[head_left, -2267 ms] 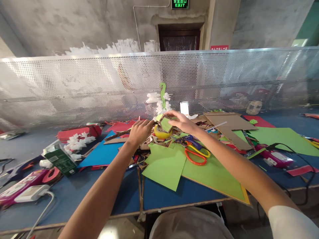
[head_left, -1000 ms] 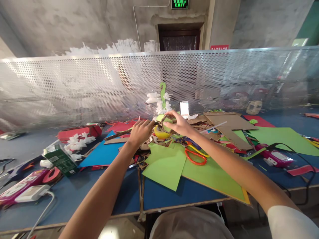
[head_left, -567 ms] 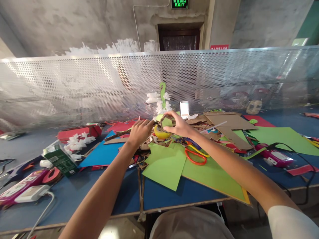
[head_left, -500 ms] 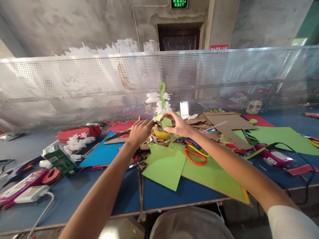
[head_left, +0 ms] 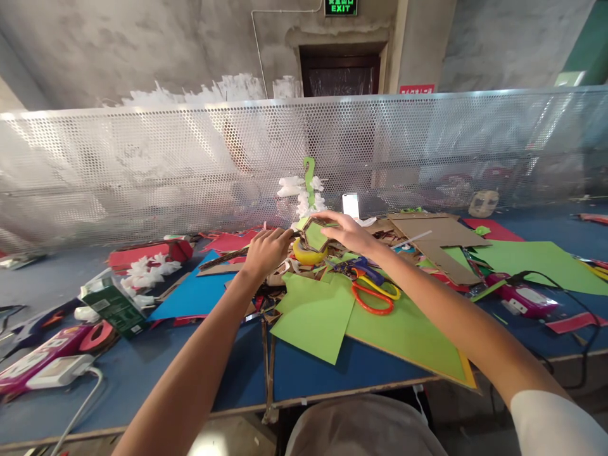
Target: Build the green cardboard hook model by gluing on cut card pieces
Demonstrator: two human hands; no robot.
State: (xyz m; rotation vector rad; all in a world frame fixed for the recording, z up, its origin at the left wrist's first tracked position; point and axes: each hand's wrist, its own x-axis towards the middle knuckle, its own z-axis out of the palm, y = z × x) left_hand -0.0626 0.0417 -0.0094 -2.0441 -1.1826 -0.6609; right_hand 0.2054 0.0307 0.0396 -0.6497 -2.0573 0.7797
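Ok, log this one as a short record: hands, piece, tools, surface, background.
Left hand: curled at the left of the green-faced cardboard piece, grip hidden
Right hand: at its upper right edge
Below piece: yellow roll
Tools: orange-and-yellow-handled scissors
Surface: blue table with green sheets
Background: perforated panel, lit phone

Craft workshop: rough concrete wall [head_left: 156,47], exit sign [head_left: 341,7] at twelve o'clock, worktop [head_left: 313,380] strewn with cut card [head_left: 311,320], scissors [head_left: 373,308].

Head-worn view — forward, downward
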